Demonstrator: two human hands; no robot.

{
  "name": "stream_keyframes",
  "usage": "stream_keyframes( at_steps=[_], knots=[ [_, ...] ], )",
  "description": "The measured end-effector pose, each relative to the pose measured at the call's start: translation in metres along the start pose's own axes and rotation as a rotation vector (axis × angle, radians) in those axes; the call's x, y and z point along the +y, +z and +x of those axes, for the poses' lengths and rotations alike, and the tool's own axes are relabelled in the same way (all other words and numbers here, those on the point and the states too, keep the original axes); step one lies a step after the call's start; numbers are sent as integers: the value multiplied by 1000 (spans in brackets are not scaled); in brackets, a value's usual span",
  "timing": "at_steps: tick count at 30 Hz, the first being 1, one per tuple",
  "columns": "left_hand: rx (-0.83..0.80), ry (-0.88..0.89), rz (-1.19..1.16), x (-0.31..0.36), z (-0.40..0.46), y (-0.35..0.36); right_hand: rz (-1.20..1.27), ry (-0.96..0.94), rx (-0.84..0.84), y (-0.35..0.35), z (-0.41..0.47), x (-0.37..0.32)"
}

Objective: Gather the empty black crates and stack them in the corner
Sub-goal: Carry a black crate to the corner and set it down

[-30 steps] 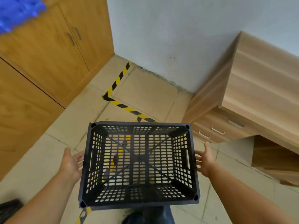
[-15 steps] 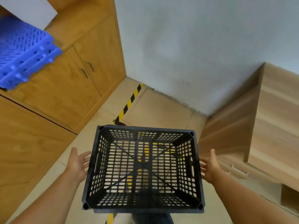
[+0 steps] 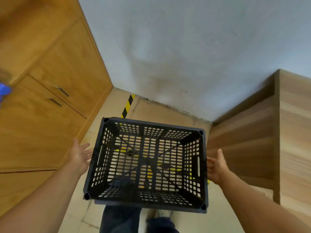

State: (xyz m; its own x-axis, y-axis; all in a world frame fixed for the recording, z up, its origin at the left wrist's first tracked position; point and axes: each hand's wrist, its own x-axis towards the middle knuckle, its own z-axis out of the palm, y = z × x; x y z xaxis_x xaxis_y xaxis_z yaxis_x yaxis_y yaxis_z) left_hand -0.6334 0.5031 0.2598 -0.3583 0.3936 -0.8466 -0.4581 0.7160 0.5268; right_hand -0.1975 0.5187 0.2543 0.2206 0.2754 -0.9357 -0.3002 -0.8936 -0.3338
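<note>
An empty black slotted crate [image 3: 152, 123] hangs in front of me at waist height, its open top facing up and turned slightly askew. My left hand [image 3: 79, 155] presses flat against its left side by the handle slot. My right hand [image 3: 217, 165] presses against its right side the same way. Both hands carry the crate between them, fingers spread along the walls. Floor tiles and yellow tape show through the crate's bottom. No other black crate is in view.
Orange wooden cupboards [image 3: 50, 115] line the left. A light wood desk unit [image 3: 252, 140] stands at the right. A grey wall [image 3: 185, 56] closes the floor corner ahead, where yellow-black tape [image 3: 127, 105] runs. A blue object [image 3: 4, 89] shows at the left edge.
I have moved closer to the corner with the crate still between both hands. The wall now fills more of the view, and the crate has turned a little clockwise.
</note>
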Motion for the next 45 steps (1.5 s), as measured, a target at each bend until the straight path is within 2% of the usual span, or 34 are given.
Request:
stream_keyframes(
  at_steps=[13, 29, 45],
  knots=[
    [-116, -20, 126, 102, 160, 83, 147, -6, 147, 90, 98, -57],
    [-128, 6, 238, 104, 351, 190, 197, 1, 114, 128, 293, -110],
    [-93, 50, 289, 101, 397, 226, 170, -17, 92, 137, 343, -134]
  ],
)
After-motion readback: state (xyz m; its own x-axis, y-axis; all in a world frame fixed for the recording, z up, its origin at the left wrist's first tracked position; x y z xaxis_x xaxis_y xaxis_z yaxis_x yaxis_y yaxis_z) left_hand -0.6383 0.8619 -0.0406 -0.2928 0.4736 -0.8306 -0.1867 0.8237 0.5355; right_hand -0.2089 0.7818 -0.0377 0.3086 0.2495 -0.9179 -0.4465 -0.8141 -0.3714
